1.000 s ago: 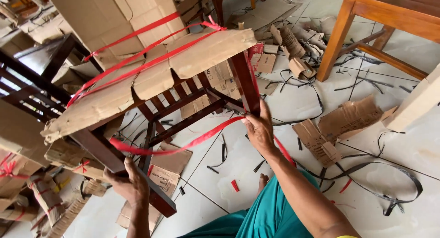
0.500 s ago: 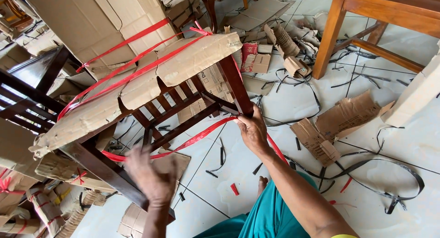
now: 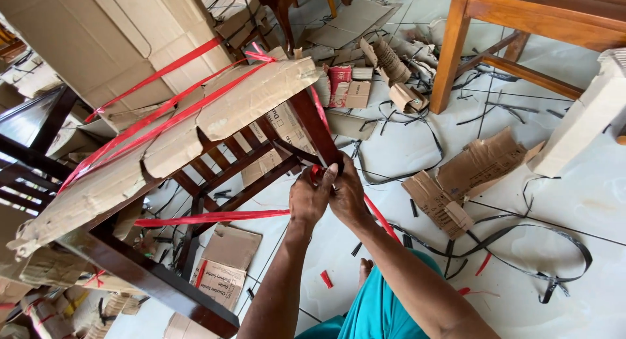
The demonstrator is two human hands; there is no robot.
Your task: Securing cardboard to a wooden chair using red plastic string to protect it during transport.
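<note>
Two hands met on a red strap at a chair leg.

The left hand (image 3: 310,199) and right hand (image 3: 347,194) had fingers pinched tight on the red strap (image 3: 215,217), beside the dark chair leg (image 3: 318,138). The strap looked stretched tight, likely to hold cardboard (image 3: 189,127) on the chair.

My 2 arms are bare from elbow to wrist, with no sleeves, watch or rings showing on my left hand (image 3: 309,200) or right hand (image 3: 348,197). I wear teal cloth (image 3: 378,309) below; 1 bare foot (image 3: 365,268) shows.
</note>
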